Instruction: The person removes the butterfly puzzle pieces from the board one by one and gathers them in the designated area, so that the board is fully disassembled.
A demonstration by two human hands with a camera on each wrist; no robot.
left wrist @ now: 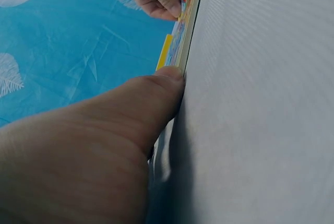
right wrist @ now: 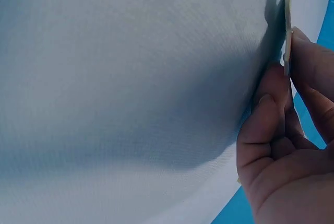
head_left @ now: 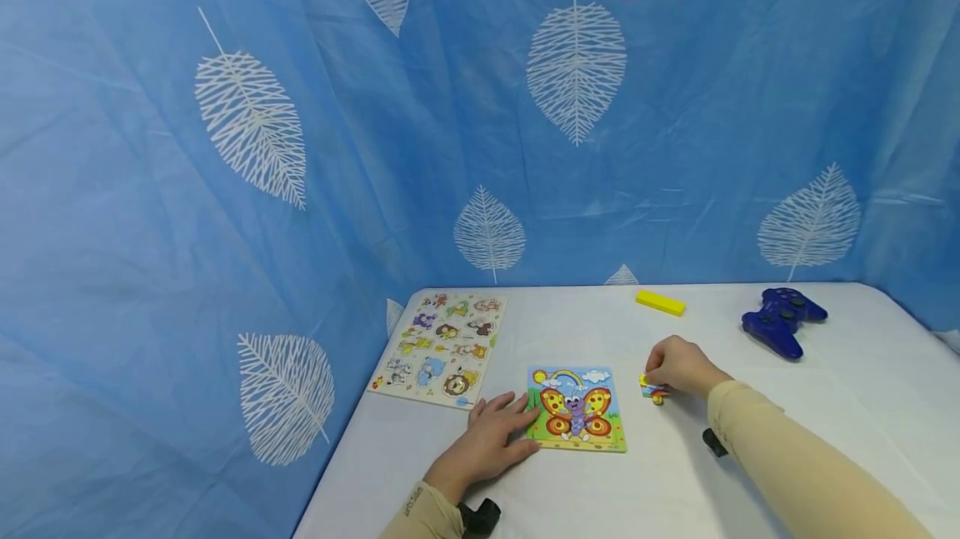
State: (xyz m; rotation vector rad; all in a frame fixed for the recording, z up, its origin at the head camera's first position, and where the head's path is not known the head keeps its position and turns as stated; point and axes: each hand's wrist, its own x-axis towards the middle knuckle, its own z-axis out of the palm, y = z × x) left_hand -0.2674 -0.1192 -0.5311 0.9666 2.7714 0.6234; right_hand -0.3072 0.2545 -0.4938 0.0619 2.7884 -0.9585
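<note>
A square butterfly jigsaw puzzle (head_left: 576,414) lies on the white table in the head view. My left hand (head_left: 489,437) rests at its left edge, fingers extended and touching the board, with the thumb at the near-left corner. The thumb (left wrist: 162,83) presses close against the board's side in the left wrist view. To the right of the puzzle, my right hand (head_left: 681,366) pinches a small colourful puzzle piece (head_left: 651,389) between thumb and fingers. Seen from the right wrist, the thin piece (right wrist: 287,31) stands edge-on just above the cloth.
An animal picture board (head_left: 442,347) lies at the back left. Towards the back edge are a yellow block (head_left: 660,302) and a blue game controller (head_left: 783,321). A blue leaf-patterned curtain (head_left: 420,147) hangs behind and to the left of the table.
</note>
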